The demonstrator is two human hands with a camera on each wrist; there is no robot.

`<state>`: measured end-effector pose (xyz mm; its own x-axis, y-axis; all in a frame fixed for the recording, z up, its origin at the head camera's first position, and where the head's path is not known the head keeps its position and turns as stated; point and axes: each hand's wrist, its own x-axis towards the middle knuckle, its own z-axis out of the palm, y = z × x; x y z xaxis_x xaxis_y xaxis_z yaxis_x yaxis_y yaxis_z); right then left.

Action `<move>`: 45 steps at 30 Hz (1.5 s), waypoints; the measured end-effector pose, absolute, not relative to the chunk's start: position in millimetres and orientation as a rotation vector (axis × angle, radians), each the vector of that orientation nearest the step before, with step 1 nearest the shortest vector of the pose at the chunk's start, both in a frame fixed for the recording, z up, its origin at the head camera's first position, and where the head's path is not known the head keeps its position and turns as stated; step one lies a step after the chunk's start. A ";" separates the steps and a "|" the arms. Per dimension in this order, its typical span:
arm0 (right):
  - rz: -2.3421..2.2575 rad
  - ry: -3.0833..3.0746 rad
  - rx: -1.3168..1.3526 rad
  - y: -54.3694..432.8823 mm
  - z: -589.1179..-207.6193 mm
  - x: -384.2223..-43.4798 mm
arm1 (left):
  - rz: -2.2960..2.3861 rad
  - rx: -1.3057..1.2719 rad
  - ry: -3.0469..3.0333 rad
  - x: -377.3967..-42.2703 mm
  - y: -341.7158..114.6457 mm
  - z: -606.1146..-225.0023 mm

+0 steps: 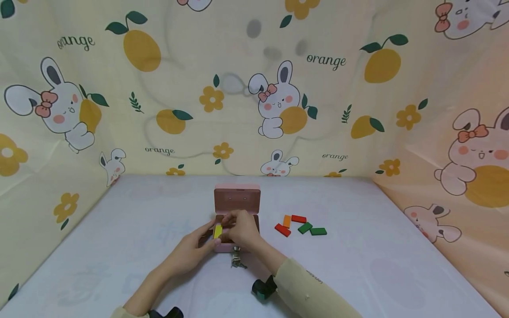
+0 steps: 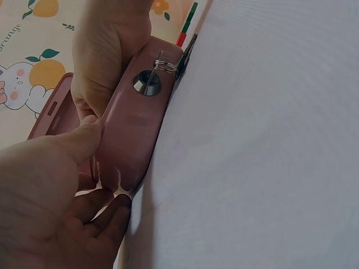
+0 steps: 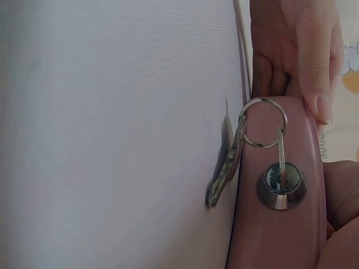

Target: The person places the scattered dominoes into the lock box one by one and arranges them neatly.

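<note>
A pink lockbox stands on the table with its lid raised. My left hand grips the box's left side, thumb at the upper rim and fingers against the outer wall. My right hand reaches into the box with bent fingers. Its fingertips are largely hidden, so I cannot tell whether they hold anything. A yellow block shows inside the box at the left, between the hands. A key sits in the front lock, and more keys hang from its ring.
Right of the box lie two red blocks, two green blocks and an orange block. White cloth covers the table. A printed curtain rises behind and along both sides.
</note>
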<state>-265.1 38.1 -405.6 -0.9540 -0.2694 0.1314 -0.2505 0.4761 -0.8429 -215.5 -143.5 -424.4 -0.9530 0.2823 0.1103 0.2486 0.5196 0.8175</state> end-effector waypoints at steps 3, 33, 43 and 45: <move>-1.533 2.688 -0.479 37.9 -406.8 -265.2 | 1.440 0.475 2.711 -216.0 -143.9 -425.6; -1.615 2.629 -0.471 41.9 -403.6 -262.0 | 1.458 0.472 2.696 -215.1 -142.8 -424.2; -1.663 2.542 -0.455 47.6 -397.4 -261.3 | 1.448 0.496 2.700 -214.3 -143.0 -423.5; -1.663 2.537 -0.466 49.3 -396.1 -260.2 | 1.444 0.500 2.702 -214.4 -143.0 -424.0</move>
